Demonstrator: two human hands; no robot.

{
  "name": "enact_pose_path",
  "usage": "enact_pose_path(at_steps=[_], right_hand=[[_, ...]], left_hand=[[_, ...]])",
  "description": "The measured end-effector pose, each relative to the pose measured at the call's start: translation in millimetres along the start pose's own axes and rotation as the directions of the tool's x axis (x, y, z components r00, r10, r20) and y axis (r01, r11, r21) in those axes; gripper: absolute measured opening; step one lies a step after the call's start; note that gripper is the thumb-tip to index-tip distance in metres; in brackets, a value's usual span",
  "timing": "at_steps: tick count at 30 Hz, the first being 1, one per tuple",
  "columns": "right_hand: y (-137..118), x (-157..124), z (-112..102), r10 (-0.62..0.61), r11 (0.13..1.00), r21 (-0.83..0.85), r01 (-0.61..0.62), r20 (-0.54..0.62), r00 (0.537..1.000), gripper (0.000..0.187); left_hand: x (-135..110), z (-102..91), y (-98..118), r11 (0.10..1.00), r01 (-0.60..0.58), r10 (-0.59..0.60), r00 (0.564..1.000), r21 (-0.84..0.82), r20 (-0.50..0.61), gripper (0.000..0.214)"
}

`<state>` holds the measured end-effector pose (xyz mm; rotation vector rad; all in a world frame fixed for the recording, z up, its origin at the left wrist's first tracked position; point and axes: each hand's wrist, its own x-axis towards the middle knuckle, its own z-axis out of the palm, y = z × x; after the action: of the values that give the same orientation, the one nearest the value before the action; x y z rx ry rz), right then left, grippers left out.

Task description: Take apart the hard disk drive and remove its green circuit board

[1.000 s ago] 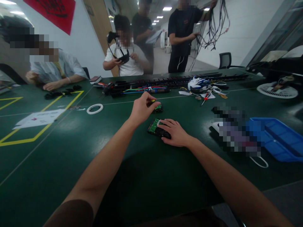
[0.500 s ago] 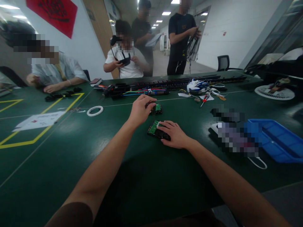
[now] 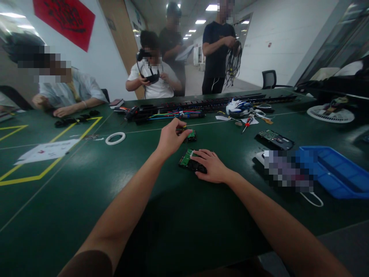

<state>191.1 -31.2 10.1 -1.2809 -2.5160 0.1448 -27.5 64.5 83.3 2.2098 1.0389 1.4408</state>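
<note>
My right hand (image 3: 211,166) lies flat, fingers spread, on a black hard drive with a green circuit board (image 3: 188,157) on the dark green table (image 3: 86,184). My left hand (image 3: 172,137) is just beyond it, fingers curled and pinched at a smaller green board (image 3: 191,135) that rests on the table. Whether it grips the board or a small tool against it is too small to make out.
Another hard drive (image 3: 274,139) and a blue tray (image 3: 334,171) lie to the right. A red-handled screwdriver (image 3: 246,124), gloves (image 3: 239,106), cables (image 3: 173,111) and a tape ring (image 3: 115,138) lie farther back. Several people sit or stand across the table.
My left hand has come down slightly onto the small green board. My right hand stays on the hard drive. The standing person has lowered the bundle of cables.
</note>
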Motion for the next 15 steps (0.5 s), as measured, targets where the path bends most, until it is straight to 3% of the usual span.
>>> enact_pose_path(at_steps=[4, 15], right_hand=[[-0.2, 0.4, -0.3, 0.006, 1.000, -0.003, -0.006, 0.002, 1.000, 0.068], [0.2, -0.3, 0.6, -0.002, 1.000, 0.001, 0.002, -0.017, 1.000, 0.070]], left_hand=[[-0.9, 2.4, -1.3, 1.000, -0.010, 0.009, 0.999, -0.022, -0.034, 0.027], [1.3, -2.9, 7.2, 0.994, -0.074, 0.071, 0.997, 0.082, 0.038, 0.019]])
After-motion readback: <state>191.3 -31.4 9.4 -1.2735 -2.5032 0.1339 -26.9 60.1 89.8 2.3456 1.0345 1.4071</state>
